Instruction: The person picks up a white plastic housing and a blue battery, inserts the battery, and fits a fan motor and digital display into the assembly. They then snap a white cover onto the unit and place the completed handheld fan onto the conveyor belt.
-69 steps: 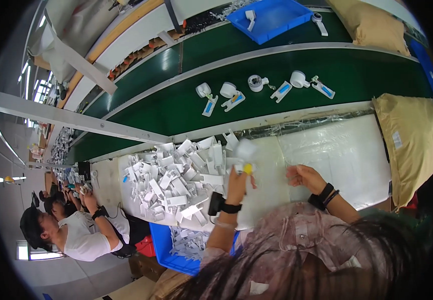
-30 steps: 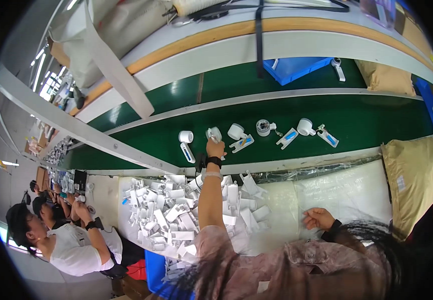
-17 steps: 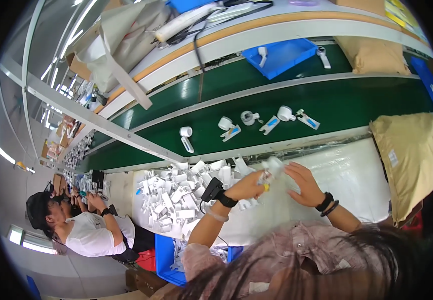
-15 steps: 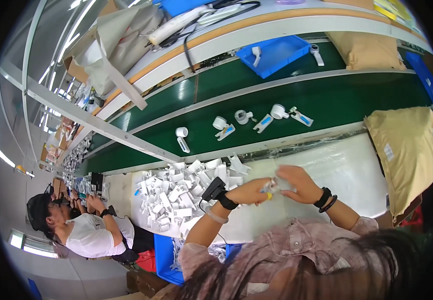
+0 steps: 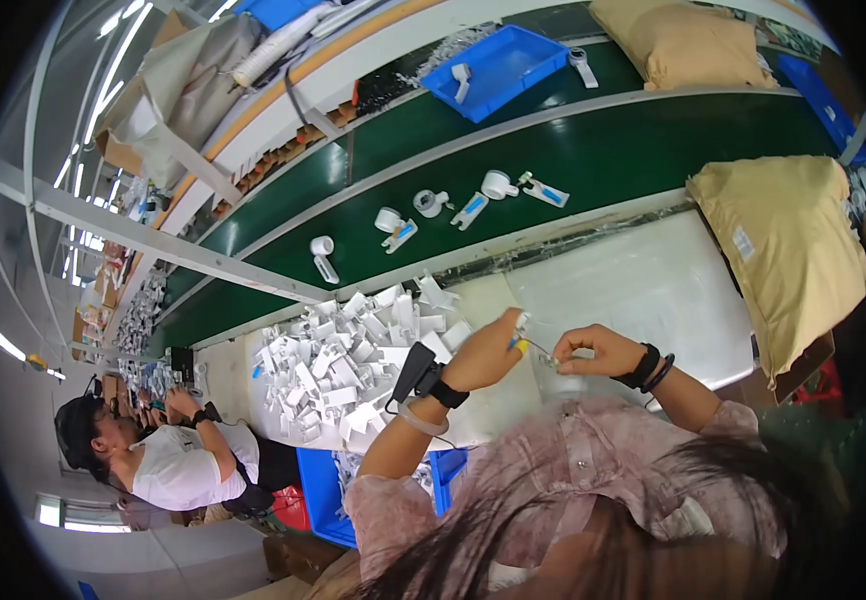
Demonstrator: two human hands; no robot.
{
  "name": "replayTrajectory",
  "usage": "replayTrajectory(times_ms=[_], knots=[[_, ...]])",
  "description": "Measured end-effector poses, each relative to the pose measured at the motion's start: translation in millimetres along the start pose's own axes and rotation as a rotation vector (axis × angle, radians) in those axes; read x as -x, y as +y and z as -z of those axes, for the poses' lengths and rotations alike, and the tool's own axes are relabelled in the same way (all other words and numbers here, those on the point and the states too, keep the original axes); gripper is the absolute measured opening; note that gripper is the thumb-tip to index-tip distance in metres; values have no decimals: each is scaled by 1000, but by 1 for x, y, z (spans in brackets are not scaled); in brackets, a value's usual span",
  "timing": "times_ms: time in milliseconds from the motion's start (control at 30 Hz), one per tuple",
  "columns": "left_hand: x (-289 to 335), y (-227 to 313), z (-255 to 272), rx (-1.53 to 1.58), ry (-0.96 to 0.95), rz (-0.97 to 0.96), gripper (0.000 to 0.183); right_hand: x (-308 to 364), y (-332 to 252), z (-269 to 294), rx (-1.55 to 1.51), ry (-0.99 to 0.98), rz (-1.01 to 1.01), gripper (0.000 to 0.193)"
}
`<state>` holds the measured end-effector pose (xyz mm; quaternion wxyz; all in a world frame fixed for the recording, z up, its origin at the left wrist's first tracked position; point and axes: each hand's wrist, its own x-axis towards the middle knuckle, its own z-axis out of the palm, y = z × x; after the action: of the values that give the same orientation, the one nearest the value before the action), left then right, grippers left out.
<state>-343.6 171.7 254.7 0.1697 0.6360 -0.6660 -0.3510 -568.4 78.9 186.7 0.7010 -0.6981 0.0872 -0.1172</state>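
Over the white work surface, my left hand (image 5: 483,352) is closed round a small white plastic part (image 5: 523,322), most of it hidden by the fingers. A bit of yellow and blue shows at my left fingertips. My right hand (image 5: 601,352) pinches a small silvery piece (image 5: 550,358), too small to name. Something thin like a wire seems to run between the two hands. Beside my left hand lies a heap of white plastic housings (image 5: 343,360).
A green conveyor belt (image 5: 603,150) carries several white round-headed parts and a blue tray (image 5: 498,75). At right lies a tan sack (image 5: 778,260). A blue bin (image 5: 323,495) stands below the table's edge. A co-worker (image 5: 178,460) sits at left.
My hands have drawn apart, where before they met round the part. The right hand has gone from a blurred, spread pose to a pinch. The whole view has shifted.
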Motion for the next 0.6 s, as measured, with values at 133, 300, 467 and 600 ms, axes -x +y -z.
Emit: replayTrajectory(times_ms=[133,300,467,600], knots=[[5,8,-7,202,73,56,45,7,-7,-2,-432,-55,-166,18],[15,5,-12,747,-37,192,34,12,5,-1,-499,-47,-147,15],[21,0,-45,573,189,-59,26,7,-16,-14,-187,68,-236,9],[18,0,-65,962,313,94,24,8,-17,-24,565,465,111,8]])
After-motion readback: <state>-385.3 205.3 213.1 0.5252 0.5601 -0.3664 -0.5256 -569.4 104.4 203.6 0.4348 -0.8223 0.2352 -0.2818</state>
